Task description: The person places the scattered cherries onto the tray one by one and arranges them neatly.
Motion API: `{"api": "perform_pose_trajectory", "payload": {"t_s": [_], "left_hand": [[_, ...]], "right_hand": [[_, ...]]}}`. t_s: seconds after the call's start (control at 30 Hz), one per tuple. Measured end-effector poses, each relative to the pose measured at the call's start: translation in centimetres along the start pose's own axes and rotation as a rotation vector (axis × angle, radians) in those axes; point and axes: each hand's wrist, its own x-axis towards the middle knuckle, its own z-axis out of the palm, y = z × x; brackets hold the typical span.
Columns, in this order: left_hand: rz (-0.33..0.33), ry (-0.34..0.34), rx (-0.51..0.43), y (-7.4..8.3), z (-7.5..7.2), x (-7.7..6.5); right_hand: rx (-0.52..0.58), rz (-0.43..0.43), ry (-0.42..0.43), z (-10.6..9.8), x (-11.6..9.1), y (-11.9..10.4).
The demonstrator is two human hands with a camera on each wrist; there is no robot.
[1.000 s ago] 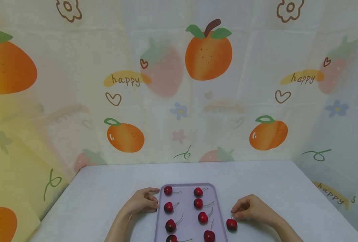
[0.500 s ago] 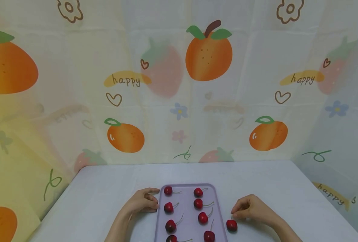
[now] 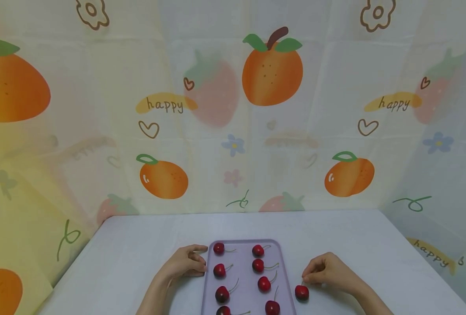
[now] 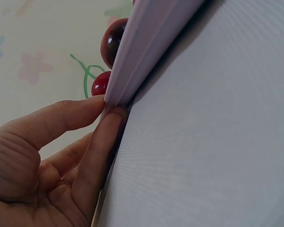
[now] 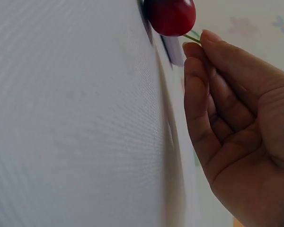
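Beside the long left edge of the lilac tray [image 3: 244, 284], my left hand [image 3: 183, 262] has its thumb and a finger at the rim. In the left wrist view the thumb tip [image 4: 97, 105] and a fingertip meet at the tray wall [image 4: 139, 52], seeming to pinch it. My right hand [image 3: 331, 273], right of the tray, pinches the stem of a dark red cherry [image 3: 301, 293] between thumb and fingertips. That cherry [image 5: 171, 15] hangs at or just over the table; any contact cannot be told. Two columns of stemmed cherries lie on the tray, including one [image 3: 219, 270] at left.
A white-covered table [image 3: 374, 245] bears the tray. Behind and at both sides hangs a pale curtain [image 3: 296, 175] printed with oranges and strawberries. The tray's near end runs out of the head view, cutting off the nearest cherries.
Almost nothing differs. The right hand has shifted very slightly to the right, still pinching the cherry's stem. The left hand stays at the tray.
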Motion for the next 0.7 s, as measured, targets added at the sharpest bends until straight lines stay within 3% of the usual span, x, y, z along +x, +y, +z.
{"api": "perform_pose_trajectory", "payload": {"t_s": [0.7], "left_hand": [[0.004,0.001,-0.017,-0.07,0.03,0.04]], "right_hand": [[0.032,0.008,-0.025,0.28,-0.11,-0.54]]}}
